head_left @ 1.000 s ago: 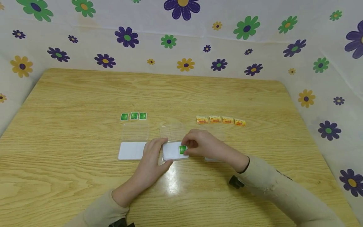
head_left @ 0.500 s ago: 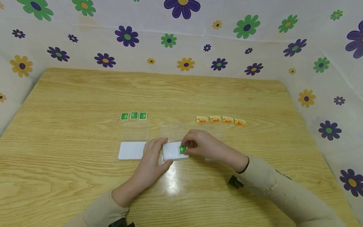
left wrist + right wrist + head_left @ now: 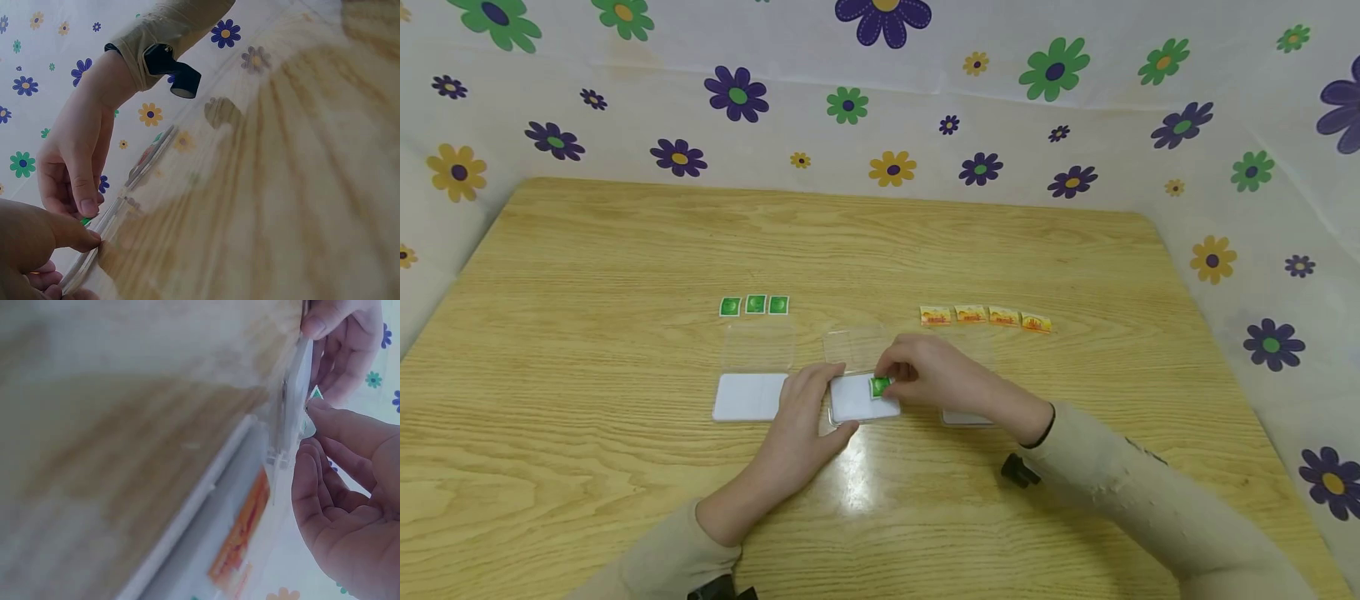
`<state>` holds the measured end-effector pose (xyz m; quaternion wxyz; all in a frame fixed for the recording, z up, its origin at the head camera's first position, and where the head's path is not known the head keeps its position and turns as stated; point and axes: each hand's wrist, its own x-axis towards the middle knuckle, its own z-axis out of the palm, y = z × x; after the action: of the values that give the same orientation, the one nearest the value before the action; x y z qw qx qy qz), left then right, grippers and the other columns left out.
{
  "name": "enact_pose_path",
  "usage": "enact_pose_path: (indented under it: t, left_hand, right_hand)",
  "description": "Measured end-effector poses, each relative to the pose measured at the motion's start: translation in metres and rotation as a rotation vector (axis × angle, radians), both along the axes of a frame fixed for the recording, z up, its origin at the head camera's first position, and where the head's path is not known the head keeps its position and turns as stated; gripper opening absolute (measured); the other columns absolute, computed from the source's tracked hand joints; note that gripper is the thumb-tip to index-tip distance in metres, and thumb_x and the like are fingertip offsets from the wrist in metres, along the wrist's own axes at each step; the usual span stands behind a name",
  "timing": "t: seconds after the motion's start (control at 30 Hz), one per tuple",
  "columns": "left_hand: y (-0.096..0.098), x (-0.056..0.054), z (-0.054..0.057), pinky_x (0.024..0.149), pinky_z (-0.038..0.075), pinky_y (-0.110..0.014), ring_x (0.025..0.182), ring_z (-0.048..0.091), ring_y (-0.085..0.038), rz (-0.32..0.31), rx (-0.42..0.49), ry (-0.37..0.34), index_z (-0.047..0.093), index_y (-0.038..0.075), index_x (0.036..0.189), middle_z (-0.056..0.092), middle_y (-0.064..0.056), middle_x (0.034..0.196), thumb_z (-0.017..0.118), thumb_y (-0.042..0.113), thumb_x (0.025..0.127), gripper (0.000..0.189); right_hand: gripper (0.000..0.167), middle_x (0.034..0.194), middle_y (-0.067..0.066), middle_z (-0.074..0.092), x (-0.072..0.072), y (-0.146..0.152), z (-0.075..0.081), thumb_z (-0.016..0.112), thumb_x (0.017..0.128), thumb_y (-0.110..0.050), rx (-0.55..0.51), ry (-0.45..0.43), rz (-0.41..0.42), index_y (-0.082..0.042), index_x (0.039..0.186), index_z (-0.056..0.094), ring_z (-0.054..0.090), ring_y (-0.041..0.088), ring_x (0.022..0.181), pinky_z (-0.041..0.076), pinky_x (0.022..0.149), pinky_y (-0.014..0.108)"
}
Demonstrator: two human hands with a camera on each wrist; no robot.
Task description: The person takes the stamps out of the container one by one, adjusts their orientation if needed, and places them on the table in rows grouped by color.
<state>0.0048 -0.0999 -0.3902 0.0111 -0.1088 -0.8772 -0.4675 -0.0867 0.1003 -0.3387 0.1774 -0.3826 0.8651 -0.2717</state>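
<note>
In the head view, a flat clear plastic case (image 3: 853, 398) with a white insert lies in the middle, its transparent lid (image 3: 854, 348) folded open behind it. My left hand (image 3: 802, 423) grips this case at its left part, thumb on the near edge and fingers at the far edge. A small green stamp with a white border (image 3: 878, 387) is pinched between thumb and fingertips of my right hand (image 3: 934, 372), over the right end of the insert. From the right wrist view, the stamp (image 3: 315, 394) stands tilted close against the case (image 3: 296, 394).
Three more green stamps (image 3: 755, 305) lie in a row at the back left, and several orange-yellow stamps (image 3: 971, 315) at the back right. A similar open case (image 3: 747, 397) sits left; another (image 3: 967, 418) is partly under my right forearm. A flowered cloth (image 3: 895, 100) encloses the wooden table (image 3: 625, 250).
My right hand has shifted slightly away from me and leftward, and the green stamp has moved with it on the insert. The left hand keeps its place.
</note>
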Motion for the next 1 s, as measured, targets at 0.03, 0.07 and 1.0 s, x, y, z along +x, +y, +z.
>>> enact_pose_path:
  t: [0.03,0.07,1.0]
  left_hand:
    - [0.0,0.0,0.0,0.101,0.032,-0.046,0.124,0.033,-0.03,0.0,0.0,-0.002,0.045,0.0,0.134,0.044,-0.014,0.134,0.077,0.009,0.079,0.064]
    - [0.0,0.0,0.0,0.101,0.032,-0.046,0.124,0.034,-0.03,0.0,0.001,-0.001,0.045,0.0,0.134,0.044,-0.014,0.134,0.077,0.009,0.079,0.064]
    - [-0.001,-0.001,0.003,0.101,0.033,-0.046,0.123,0.035,-0.031,-0.011,0.005,0.018,0.046,-0.001,0.132,0.045,-0.015,0.132,0.078,0.008,0.078,0.063]
  right_hand:
    - [0.013,0.086,0.0,0.059,-0.001,-0.001,0.001,0.076,0.082,-0.011,0.005,0.0,-0.003,-0.007,0.093,0.07,0.053,0.01,0.074,0.048,0.065,0.022]
    - [0.013,0.086,0.0,0.059,-0.003,-0.002,0.002,0.076,0.082,-0.011,0.008,0.001,-0.004,-0.007,0.093,0.07,0.053,0.01,0.075,0.048,0.065,0.023]
    - [0.016,0.093,0.005,0.064,-0.075,-0.059,0.016,0.071,0.087,-0.013,0.109,0.031,-0.064,-0.004,0.099,0.07,0.058,0.016,0.085,0.048,0.075,0.026]
